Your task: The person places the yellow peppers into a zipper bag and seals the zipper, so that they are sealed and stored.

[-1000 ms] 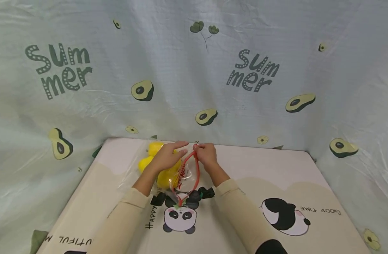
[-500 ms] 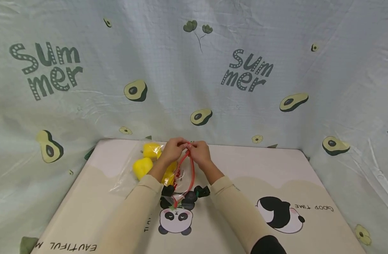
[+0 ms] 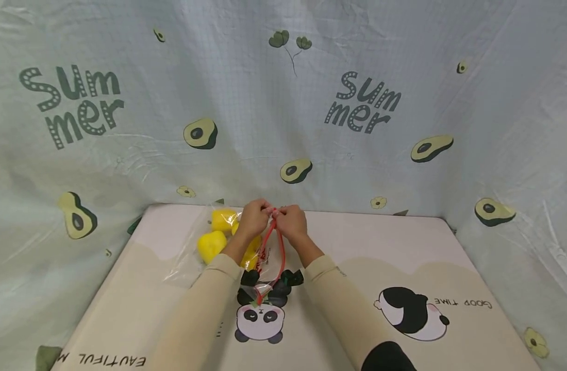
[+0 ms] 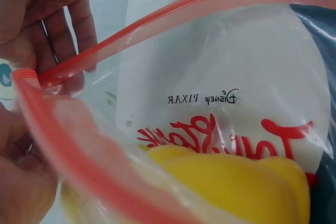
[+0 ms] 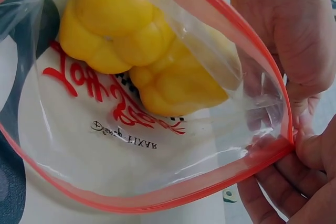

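A clear zip bag (image 5: 121, 169) with red zip strips (image 3: 282, 252) lies on the table, its mouth gaping towards the person. Several yellow bell peppers (image 3: 211, 246) are in it; the wrist views show them close, as yellow lobes (image 5: 115, 19) behind the film. My left hand (image 3: 253, 220) and right hand (image 3: 290, 222) meet at the far end of the mouth. Both pinch the corner where the two red strips join. The fingertips partly hide that corner, and the left forearm covers some of the peppers.
The table cover (image 3: 348, 319) bears panda prints and lettering. Behind and at the sides hangs a pale curtain (image 3: 246, 93) with avocado prints, close to the table's far edge.
The left hand, with fingers spread over the bag a second ago, has moved right to the zip corner and now pinches it beside the right hand. The camera view has shifted slightly.
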Demonstrator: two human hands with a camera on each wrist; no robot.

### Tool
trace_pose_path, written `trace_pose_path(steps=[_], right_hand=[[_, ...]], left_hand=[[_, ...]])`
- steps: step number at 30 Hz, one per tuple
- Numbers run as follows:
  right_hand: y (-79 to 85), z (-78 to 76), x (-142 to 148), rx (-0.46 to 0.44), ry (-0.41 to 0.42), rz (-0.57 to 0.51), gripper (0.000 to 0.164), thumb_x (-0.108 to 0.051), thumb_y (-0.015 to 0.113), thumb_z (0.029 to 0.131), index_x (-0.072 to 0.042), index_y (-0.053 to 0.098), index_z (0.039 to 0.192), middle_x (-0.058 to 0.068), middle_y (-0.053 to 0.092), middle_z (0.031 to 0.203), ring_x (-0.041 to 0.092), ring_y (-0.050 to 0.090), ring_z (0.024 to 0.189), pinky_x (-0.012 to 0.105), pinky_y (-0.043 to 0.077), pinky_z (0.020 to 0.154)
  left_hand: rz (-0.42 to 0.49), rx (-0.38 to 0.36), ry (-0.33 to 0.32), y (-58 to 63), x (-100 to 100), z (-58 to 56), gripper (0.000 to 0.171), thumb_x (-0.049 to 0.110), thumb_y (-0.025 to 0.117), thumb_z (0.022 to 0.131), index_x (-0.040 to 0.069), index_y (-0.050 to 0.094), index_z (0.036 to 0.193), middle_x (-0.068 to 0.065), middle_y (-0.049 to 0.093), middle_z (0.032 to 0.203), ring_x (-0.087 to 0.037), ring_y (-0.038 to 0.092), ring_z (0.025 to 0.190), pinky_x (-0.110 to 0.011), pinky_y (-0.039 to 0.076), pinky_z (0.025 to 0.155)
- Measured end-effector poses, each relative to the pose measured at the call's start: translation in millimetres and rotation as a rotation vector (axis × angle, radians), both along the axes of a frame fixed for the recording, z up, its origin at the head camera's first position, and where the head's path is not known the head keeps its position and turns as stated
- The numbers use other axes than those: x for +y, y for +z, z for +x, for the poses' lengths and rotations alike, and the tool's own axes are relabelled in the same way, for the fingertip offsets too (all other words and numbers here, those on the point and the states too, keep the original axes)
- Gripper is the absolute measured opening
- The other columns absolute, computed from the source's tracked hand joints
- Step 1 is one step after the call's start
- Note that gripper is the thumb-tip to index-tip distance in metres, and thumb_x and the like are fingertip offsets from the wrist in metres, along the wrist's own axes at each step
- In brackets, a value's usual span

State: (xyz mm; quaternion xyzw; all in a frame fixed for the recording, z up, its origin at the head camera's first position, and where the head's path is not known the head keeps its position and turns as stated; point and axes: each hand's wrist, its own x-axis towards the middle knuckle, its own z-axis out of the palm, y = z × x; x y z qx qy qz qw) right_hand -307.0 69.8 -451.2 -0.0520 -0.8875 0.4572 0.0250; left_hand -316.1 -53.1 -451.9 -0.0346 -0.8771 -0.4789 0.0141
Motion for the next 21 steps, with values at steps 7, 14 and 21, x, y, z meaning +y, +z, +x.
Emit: trace_pose_path(steps=[7, 14, 21], right_hand=[[2.3, 0.1, 0.1, -0.024, 0.015, 0.043, 0.03, -0.023, 0.065, 0.103, -0.003, 0.079, 0.086, 0.003, 0.056, 0.062, 0.018, 0.05, 0.059, 0.024, 0.039, 0.049], [3.8, 1.1, 0.8, -0.055, -0.005, 0.035, 0.027, -0.025, 0.065, 0.102, -0.004, 0.082, 0.101, 0.01, 0.072, 0.079, 0.021, 0.059, 0.07, 0.024, 0.047, 0.054], [4.6, -0.5, -1.5, -0.062, 0.018, 0.037, 0.025, -0.023, 0.066, 0.102, -0.004, 0.082, 0.102, 0.009, 0.073, 0.079, 0.019, 0.059, 0.067, 0.023, 0.047, 0.053]], left_hand=[[0.053, -0.03, 0.038, 2.8, 1.1, 0.8, 0.019, 0.011, 0.056, 0.106, -0.001, 0.069, 0.098, -0.015, 0.067, 0.095, -0.024, 0.057, 0.081, -0.026, 0.049, 0.069], [0.068, -0.03, 0.062, 1.7, 3.4, -4.1, 0.02, 0.009, 0.055, 0.105, -0.002, 0.07, 0.098, -0.016, 0.068, 0.094, -0.022, 0.055, 0.078, -0.023, 0.046, 0.064], [0.086, -0.034, 0.091, 5.0, -0.3, -5.6, 0.022, 0.011, 0.054, 0.106, -0.002, 0.069, 0.098, -0.014, 0.064, 0.09, -0.021, 0.053, 0.075, -0.024, 0.044, 0.061]])
